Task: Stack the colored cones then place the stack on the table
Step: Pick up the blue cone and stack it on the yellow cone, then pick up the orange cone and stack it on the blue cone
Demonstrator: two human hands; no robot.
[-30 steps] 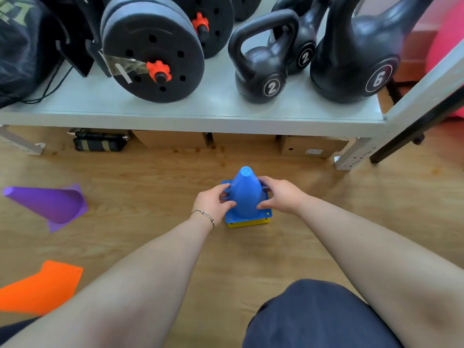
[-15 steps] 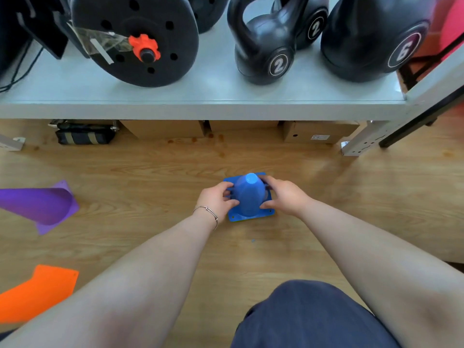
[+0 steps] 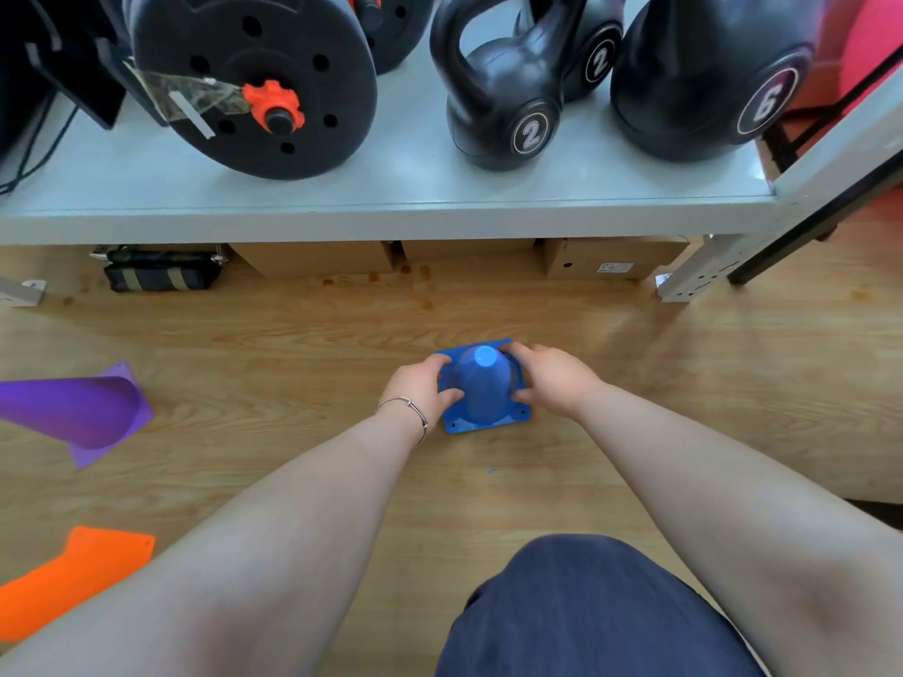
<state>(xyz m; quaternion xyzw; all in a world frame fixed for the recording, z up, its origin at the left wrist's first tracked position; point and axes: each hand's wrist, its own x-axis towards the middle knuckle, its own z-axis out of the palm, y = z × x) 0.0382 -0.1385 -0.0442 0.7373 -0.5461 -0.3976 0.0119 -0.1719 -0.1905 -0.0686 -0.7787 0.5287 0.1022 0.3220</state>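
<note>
Pressing both palms against the blue cone (image 3: 483, 390), I have my left hand (image 3: 424, 389) on its left flank and my right hand (image 3: 549, 378) on its right, fingers curled round it in a close two-sided hold. It stands upright on the wooden floor (image 3: 303, 432), its square base flat; whether another cone sits nested underneath I cannot tell from above. The purple cone (image 3: 83, 412) lies on its side well apart to my left, and the orange cone (image 3: 68, 579) lies nearer my left arm, so the stack is far from done. What could go wrong, I judge: if I squeeze unevenly the smooth plastic could slip or tip as I lift, and a cone jammed on too hard might drag its neighbour along. Carrying the stack up to the grey table (image 3: 391, 197) is the tighter part, since the weight plate (image 3: 254, 80) and the kettlebell marked 2 (image 3: 503, 109) crowd its top; the freest strip runs along the front edge before them. Around me the floor is open, though my knee (image 3: 586, 613) sits just behind.
</note>
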